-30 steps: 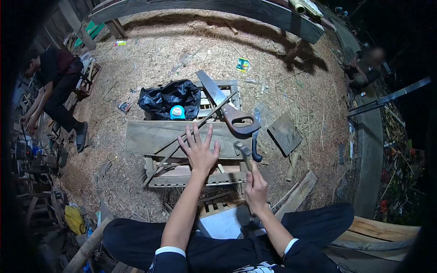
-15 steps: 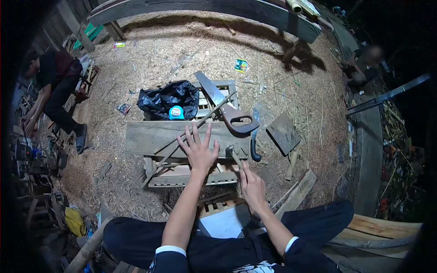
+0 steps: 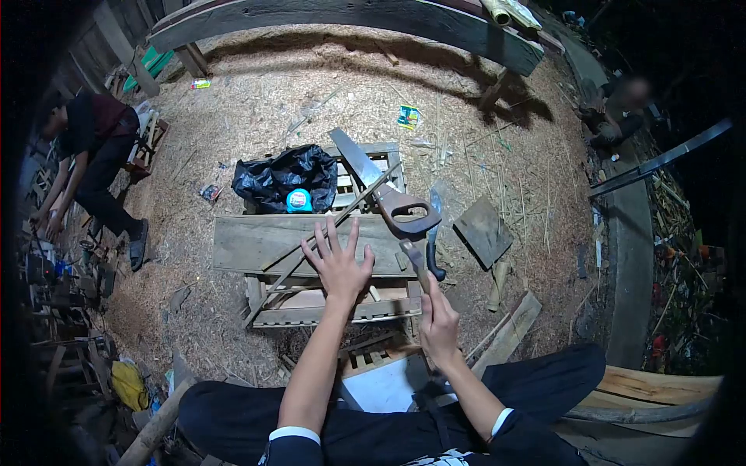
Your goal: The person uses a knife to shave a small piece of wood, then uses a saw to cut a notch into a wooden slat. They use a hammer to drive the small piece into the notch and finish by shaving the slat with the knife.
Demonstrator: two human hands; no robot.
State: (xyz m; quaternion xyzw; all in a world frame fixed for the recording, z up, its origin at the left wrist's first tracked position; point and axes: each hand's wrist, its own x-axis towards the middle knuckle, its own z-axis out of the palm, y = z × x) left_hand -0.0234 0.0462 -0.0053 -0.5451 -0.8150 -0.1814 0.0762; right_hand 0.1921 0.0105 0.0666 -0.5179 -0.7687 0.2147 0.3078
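Observation:
My left hand (image 3: 342, 268) lies with fingers spread on a grey wooden board (image 3: 241, 242), touching a thin wood strip (image 3: 359, 199) that crosses it at a slant. In my right hand (image 3: 440, 330) is the handle of a hammer (image 3: 415, 256), its head raised near the board's right end. A handsaw (image 3: 373, 172) rests beyond the board, its brown handle over the board's far edge. Beside it lies a blade with a black handle (image 3: 434, 256). A black plastic bag (image 3: 268, 180) and a round blue tape measure (image 3: 298, 200) sit behind the board.
A person (image 3: 97, 155) bends forward at the left, and another person (image 3: 618, 113) crouches at the far right. A long beam (image 3: 350, 17) spans the back. A square wood piece (image 3: 483, 231) and a plank (image 3: 509, 332) lie on the shavings to the right.
My right hand has shifted slightly right and down, and the hammer head has moved right, off its earlier place over the board. My left hand stays spread on the board.

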